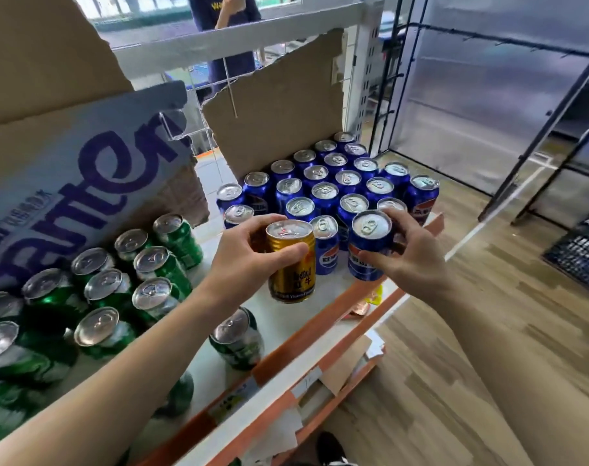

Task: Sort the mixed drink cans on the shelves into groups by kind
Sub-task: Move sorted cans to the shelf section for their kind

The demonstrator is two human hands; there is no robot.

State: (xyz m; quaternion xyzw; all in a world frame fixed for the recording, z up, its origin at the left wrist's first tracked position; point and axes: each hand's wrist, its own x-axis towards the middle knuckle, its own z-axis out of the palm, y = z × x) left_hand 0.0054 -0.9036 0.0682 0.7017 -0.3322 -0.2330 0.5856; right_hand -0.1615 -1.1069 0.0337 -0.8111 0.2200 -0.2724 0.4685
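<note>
Clasping gold can [291,267], left hand [249,257] likely culls a stray; right hand [417,260], clamped on blue can [367,253], likely tidies blue group [336,183].

1. Gold Red Bull can [291,280], centre: glossy metal, ribbed wall, bare silver lid.
2. Blue Pepsi can [365,240], right of centre: glossy printed metal; blue cans [323,191] behind it alike.
3. Green cans [111,287], lower left: glossy metal, silver lids.
4. Cardboard panel [276,119], upper centre: matt brown, rough torn edge.
5. Shelf board [283,317], centre: pale, matt.
6. Floor [488,314], right: smooth wood-grain planks, faint sheen.
</note>
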